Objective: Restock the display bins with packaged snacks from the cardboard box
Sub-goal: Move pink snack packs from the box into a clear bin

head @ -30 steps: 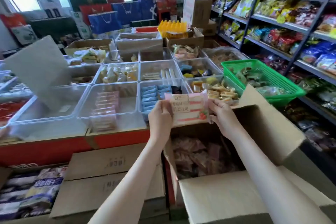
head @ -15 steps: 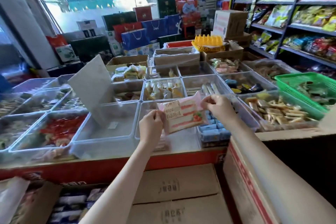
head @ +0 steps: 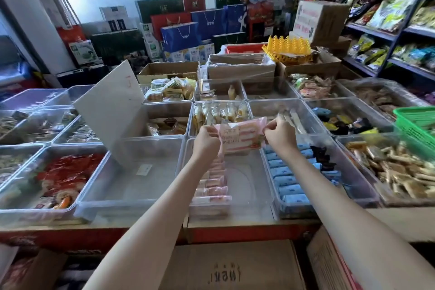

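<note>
so a second ago the pink snack pack (head: 240, 140) was held right over the open cardboard box (head: 329, 263). now it's been carried up and forward over the display, and only a corner of the box shows at lower right. both hands are on it: the left hand (head: 207, 141) pinches the left edge and the right hand (head: 280, 135) pinches the right edge, fingers curled in, with the pack stretched flat between them, label toward the camera. it hangs above the far end of the clear bin (head: 249, 186) in the front row of the worktop (head: 235, 233). that bin already has a row of matching pink packs (head: 211, 186) along its left wall, with bare floor beside them. as far as i can tell the pack isn't touching the bin. the blue packs (head: 289, 179) sit in the next bin to the right, so this looks like the right spot. my read: pickup and carry are done for this one, and it just needs lowering in next to the row. plenty of room left, so lots more trips to go.
</note>
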